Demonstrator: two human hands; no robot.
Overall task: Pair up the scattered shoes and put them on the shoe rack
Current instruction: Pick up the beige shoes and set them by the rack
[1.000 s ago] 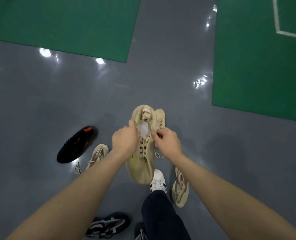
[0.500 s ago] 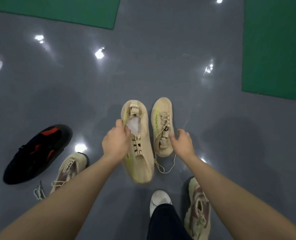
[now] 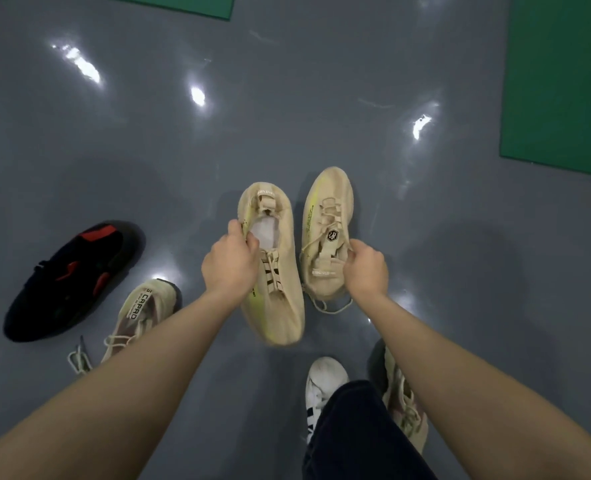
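Your left hand (image 3: 231,261) has a grip on the beige knit sneaker w/ a yellow-green side stripe (image 3: 274,268): thumb and fingers pinch the collar edge at the opening, white stuffing paper visible just beyond the fingertips. That shoe hangs toe toward you, heel away, lifted off the glossy grey floor (image 3: 148,150) as far as you can tell from the blurred toe.

Your right hand (image 3: 366,268) holds the matching beige knit sneaker (image 3: 327,233), fingers curled round the heel/collar end nearest you; its toe points away from the grip. A loose lace loops out below that grip, toward you. The two shoes sit side by side, just apart, pointing opposite ways.

Left of the left grip, well apart: a black sneaker w/ red accents (image 3: 70,282) on the floor. Nearer you and partly under your left forearm: a cream sneaker w/ black lettering on the tongue (image 3: 141,313), laces trailing. Below the right grip, under your right forearm: another cream lace-up sneaker (image 3: 403,407), beside your own white shoe (image 3: 323,382) and dark trouser leg (image 3: 359,434).

Green mat (image 3: 560,81) lies far beyond the right grip; a second green mat edge (image 3: 169,3) beyond the left.
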